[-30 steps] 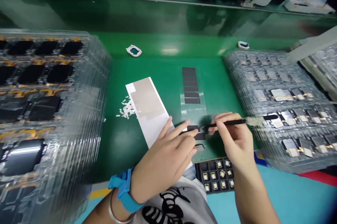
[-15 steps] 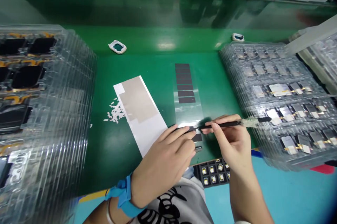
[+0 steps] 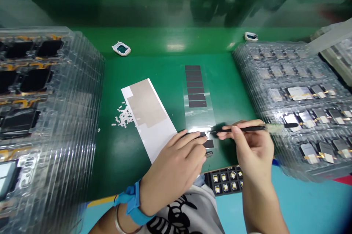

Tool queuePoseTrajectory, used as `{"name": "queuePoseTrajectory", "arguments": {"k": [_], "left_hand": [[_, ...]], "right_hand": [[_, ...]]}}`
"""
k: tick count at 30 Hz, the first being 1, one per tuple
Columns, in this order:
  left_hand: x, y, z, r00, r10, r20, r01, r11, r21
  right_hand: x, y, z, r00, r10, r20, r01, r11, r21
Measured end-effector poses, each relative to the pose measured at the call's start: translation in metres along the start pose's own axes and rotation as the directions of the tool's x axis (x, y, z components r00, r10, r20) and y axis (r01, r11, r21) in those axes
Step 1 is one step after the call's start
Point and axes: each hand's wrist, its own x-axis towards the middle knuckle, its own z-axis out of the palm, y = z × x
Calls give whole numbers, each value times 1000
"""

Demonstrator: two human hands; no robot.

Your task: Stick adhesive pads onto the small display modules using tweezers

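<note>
My right hand (image 3: 247, 147) is closed round black tweezers (image 3: 242, 129), which lie level with their tip pointing left at a small black pad near the bottom of a clear film strip (image 3: 200, 116). Several black rectangular pads (image 3: 195, 86) sit in a column on that strip. My left hand (image 3: 176, 168) presses the strip's lower end with its fingertips, fingers stretched and close together; a blue wrist strap (image 3: 132, 201) and a metal bangle ring that wrist. A small dark part (image 3: 209, 154) lies just below the fingertips.
A white backing sheet (image 3: 150, 116) with small white scraps (image 3: 122, 116) lies left of the strip. Stacked clear trays of dark parts (image 3: 41, 116) fill the left, trays of silvery parts (image 3: 297, 98) the right. A black tray of small gold-coloured parts (image 3: 225, 182) sits near my body.
The view has shifted slightly. My right hand and the tweezers have drawn a little to the right; my left hand keeps pressing the strip.
</note>
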Motion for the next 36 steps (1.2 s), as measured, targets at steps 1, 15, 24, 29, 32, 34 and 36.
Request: {"name": "queuePoseTrajectory", "arguments": {"k": [1,15,24,29,32,34,36], "left_hand": [[-1,0,-1,1000,-16,-15,15,999,-35],[-15,-1,-12,845,-464,-265,220,755,-618],[-23,-6,-18,856,-433,-283,176,758,-628],[-23,-4,-23,860,-427,-280,202,787,-583],[-21,-4,-25,869,-412,-276,201,801,-564],[-20,-5,-25,877,-385,-288,186,824,-535],[-21,-7,-25,882,-357,-307,172,851,-496]], "right_hand": [[1,1,-1,999,10,-36,-8,998,62],[-42,-38,53,972,-230,41,203,917,342],[-51,-40,71,927,-354,129,268,860,435],[-52,-40,76,907,-408,103,330,842,427],[-54,-38,78,895,-434,108,360,842,403],[-55,-36,79,884,-455,109,385,841,380],[-56,-34,80,870,-484,95,425,834,353]]}}
